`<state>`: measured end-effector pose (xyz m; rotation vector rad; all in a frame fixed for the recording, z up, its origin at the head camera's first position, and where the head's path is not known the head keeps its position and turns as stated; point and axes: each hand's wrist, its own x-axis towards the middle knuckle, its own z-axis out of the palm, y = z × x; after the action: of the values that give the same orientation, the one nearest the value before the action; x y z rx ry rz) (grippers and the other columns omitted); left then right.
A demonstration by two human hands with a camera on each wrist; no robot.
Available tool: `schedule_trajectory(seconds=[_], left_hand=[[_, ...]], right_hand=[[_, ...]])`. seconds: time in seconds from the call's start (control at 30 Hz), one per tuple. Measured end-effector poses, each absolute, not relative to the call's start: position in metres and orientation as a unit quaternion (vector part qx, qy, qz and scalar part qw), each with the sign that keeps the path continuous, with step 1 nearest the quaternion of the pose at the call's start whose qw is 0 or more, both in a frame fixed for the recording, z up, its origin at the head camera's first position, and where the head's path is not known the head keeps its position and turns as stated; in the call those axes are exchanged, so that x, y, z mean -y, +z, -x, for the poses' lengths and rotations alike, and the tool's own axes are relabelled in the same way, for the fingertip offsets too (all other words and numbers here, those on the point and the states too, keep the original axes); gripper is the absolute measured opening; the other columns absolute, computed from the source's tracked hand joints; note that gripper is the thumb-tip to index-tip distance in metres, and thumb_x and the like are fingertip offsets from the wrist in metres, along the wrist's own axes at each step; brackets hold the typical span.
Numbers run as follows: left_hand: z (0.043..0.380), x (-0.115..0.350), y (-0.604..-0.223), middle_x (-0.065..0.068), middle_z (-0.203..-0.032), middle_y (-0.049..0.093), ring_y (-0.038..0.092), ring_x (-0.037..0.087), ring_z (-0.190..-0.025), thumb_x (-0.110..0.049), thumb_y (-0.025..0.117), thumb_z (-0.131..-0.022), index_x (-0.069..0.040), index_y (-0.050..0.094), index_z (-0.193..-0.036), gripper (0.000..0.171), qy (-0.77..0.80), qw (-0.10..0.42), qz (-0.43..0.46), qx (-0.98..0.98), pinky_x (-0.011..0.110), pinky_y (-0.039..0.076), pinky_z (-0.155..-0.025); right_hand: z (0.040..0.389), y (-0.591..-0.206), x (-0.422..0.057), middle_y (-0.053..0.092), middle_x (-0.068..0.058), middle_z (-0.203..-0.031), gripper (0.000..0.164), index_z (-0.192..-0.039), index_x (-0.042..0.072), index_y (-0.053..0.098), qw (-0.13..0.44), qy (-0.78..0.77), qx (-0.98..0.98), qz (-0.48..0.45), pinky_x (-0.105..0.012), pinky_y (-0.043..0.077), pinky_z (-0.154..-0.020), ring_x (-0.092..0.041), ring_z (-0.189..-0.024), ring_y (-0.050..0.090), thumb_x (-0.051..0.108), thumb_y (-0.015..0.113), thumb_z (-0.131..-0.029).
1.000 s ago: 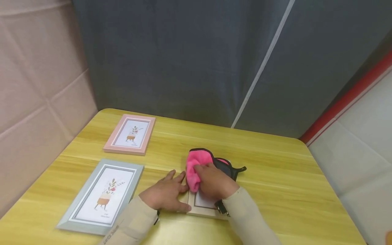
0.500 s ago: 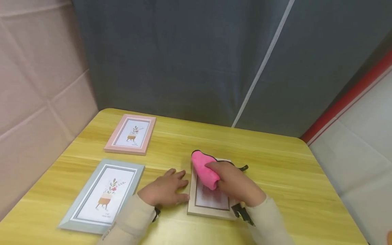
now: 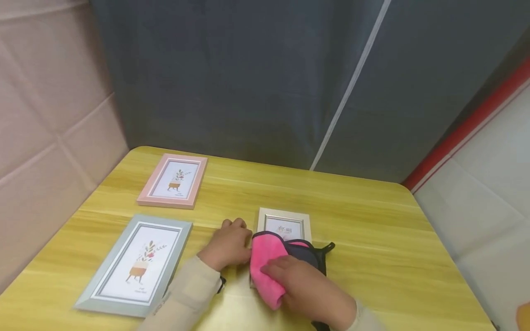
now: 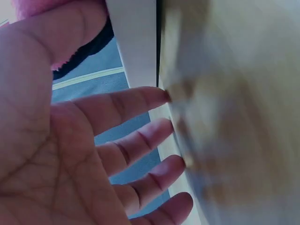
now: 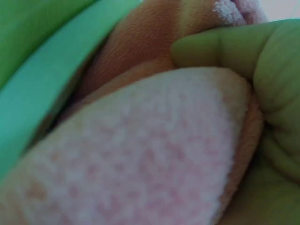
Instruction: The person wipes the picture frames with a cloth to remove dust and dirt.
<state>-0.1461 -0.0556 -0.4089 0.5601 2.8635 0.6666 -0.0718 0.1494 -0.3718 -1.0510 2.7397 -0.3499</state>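
Observation:
In the head view a pale cream picture frame (image 3: 305, 220) lies on the table, its far end showing and its near part covered. Over that part is a pink cloth (image 3: 267, 257) with black edging and a dark back side. My right hand (image 3: 300, 282) grips the cloth, its thumb and palm also against the folded cloth (image 5: 140, 150) in the right wrist view. Beside the frame's left edge is my left hand (image 3: 229, 243). The left wrist view shows its fingers (image 4: 133, 145) spread, their tips down at the tabletop and the thumb near the frame's side.
A grey-blue picture frame (image 3: 91, 294) lies at the left on the yellow wood-grain table (image 3: 372, 257). Behind it is a pink picture frame (image 3: 145, 195). A dark curtain (image 3: 232, 82) hangs past the table's far edge.
My right hand has moved the cloth toward the frame's near end, uncovering the far end. The left hand has shifted slightly forward along the frame's left side.

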Motion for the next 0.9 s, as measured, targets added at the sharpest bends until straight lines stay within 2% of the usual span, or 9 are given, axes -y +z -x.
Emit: schedule_trajectory(seconds=[0.27, 0.5, 0.6, 0.7, 0.9], left_hand=[[0.1465, 0.0504, -0.4057, 0.008, -0.111, 0.053, 0.043, 0.028, -0.098, -0.031, 0.075, -0.083, -0.005, 0.071, -0.119, 0.045, 0.224, 0.097, -0.168, -0.955, 0.042, 0.046, -0.078], [0.1467, 0.0478, -0.4034, 0.010, -0.115, 0.052, 0.042, 0.030, -0.101, -0.032, 0.073, -0.083, -0.010, 0.071, -0.123, 0.045, 0.217, 0.101, -0.172, -0.955, 0.044, 0.046, -0.078], [0.1475, 0.0482, -0.4044, 0.012, -0.118, 0.052, 0.042, 0.032, -0.105, -0.033, 0.073, -0.083, -0.010, 0.071, -0.124, 0.047, 0.219, 0.102, -0.175, -0.954, 0.047, 0.046, -0.080], [0.1487, 0.0495, -0.4059, 0.014, -0.127, 0.052, 0.042, 0.036, -0.115, -0.034, 0.073, -0.083, -0.012, 0.071, -0.124, 0.047, 0.222, 0.102, -0.173, -0.954, 0.053, 0.046, -0.088], [0.1490, 0.0518, -0.4070, 0.019, -0.142, 0.048, 0.035, 0.046, -0.132, -0.034, 0.072, -0.084, -0.012, 0.072, -0.123, 0.046, 0.229, 0.099, -0.173, -0.953, 0.067, 0.036, -0.100]], right_hand=[[0.0676, -0.3765, -0.1386, 0.059, 0.004, -0.137, 0.057, -0.141, 0.029, 0.057, 0.133, -0.037, -0.931, 0.338, -0.047, 0.045, -0.104, -0.023, -0.131, 0.050, 0.010, 0.069, -0.088], [0.0678, -0.3776, -0.1405, 0.060, 0.005, -0.136, 0.057, -0.139, 0.030, 0.059, 0.126, -0.008, -0.936, 0.329, -0.046, 0.048, -0.100, -0.021, -0.129, 0.051, 0.018, 0.074, -0.086], [0.0684, -0.3763, -0.1426, 0.061, 0.006, -0.133, 0.056, -0.136, 0.030, 0.062, 0.123, -0.007, -0.938, 0.325, -0.044, 0.049, -0.098, -0.019, -0.125, 0.053, 0.020, 0.077, -0.083], [0.0682, -0.3756, -0.1451, 0.063, 0.006, -0.128, 0.053, -0.132, 0.028, 0.066, 0.103, -0.005, -0.938, 0.332, -0.041, 0.050, -0.097, -0.019, -0.121, 0.056, 0.023, 0.079, -0.081], [0.0702, -0.3775, -0.1482, 0.065, 0.003, -0.125, 0.048, -0.125, 0.025, 0.071, 0.071, -0.021, -0.937, 0.342, -0.040, 0.049, -0.097, -0.021, -0.118, 0.058, 0.019, 0.079, -0.078]])
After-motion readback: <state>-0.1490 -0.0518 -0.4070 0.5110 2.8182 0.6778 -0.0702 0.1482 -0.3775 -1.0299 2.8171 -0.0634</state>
